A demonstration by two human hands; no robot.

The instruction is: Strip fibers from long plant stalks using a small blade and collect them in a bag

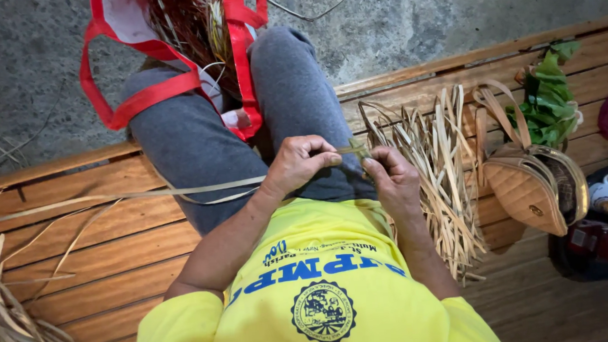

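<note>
Seen from above, a person wears a bright yellow short-sleeved T-shirt (324, 295) printed across the chest with blue block lettering, a line of smaller blue script and a round dark-blue emblem showing a small drawing ringed by text. Grey trousers (198, 135) of soft, slightly faded cloth cover both legs. The forearms are bare below the loose sleeves; no watch, ring or bracelet shows on the left hand (297, 163) or right hand (395, 181)

— Camera position?
— I have one view only, head-worn, looking steeply down past the yellow shirt (324, 288) onto the lap and wooden desk (114, 257).
— Range?
— Close; concrete floor (28, 60) fills the upper frame.
</note>
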